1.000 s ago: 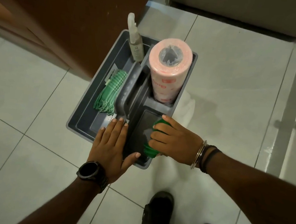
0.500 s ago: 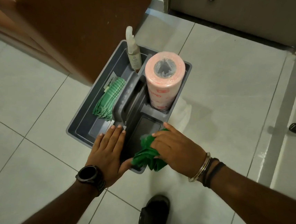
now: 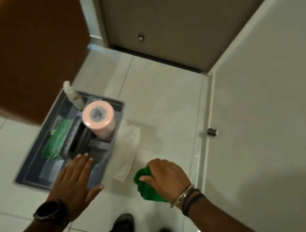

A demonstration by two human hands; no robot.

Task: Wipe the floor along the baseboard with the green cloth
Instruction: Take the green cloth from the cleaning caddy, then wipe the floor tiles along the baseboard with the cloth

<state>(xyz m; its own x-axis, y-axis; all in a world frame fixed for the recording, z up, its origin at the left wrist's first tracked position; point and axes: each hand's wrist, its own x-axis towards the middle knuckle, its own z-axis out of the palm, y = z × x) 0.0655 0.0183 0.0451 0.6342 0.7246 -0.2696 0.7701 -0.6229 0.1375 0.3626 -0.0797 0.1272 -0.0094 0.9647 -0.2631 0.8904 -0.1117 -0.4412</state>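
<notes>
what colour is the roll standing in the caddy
Pale pink roll, with a greyish centre at its top end; it shows in the head view, the only one.

Floor [image 3: 160,105] is pale glossy tile. Grey cleaning caddy [image 3: 32,160] sits right on it by the brown cabinet, white wipe [image 3: 128,151] lying flat just beside the caddy, two dark shoes [image 3: 122,227] at the bottom

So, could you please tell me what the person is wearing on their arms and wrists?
Both forearms are bare, with no sleeves in view. The left hand has a round black watch on its wrist. The right hand has a thin metal bangle and dark bands at its wrist.
</notes>
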